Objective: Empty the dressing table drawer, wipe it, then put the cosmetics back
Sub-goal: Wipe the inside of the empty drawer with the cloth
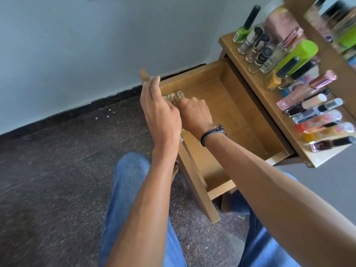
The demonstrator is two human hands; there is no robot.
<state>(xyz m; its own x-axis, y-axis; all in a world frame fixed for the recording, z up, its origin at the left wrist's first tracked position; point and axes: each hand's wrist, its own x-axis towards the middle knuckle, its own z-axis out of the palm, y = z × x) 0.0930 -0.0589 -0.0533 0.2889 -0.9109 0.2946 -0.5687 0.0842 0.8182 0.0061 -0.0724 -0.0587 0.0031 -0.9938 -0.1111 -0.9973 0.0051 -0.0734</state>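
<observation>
The person wears blue denim jeans (131, 189), paler over the near thighs, with a fine diagonal weave. Behind the right hand (194, 112), the wrist carries a dark corded bracelet (211, 134) of several strands, one grey and braided, with a small knot. Both forearms are bare.

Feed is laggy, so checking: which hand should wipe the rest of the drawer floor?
Right hand: it holds the cloth inside the drawer, next to the bare floor. The left hand grips the drawer front, steadying it.
</observation>
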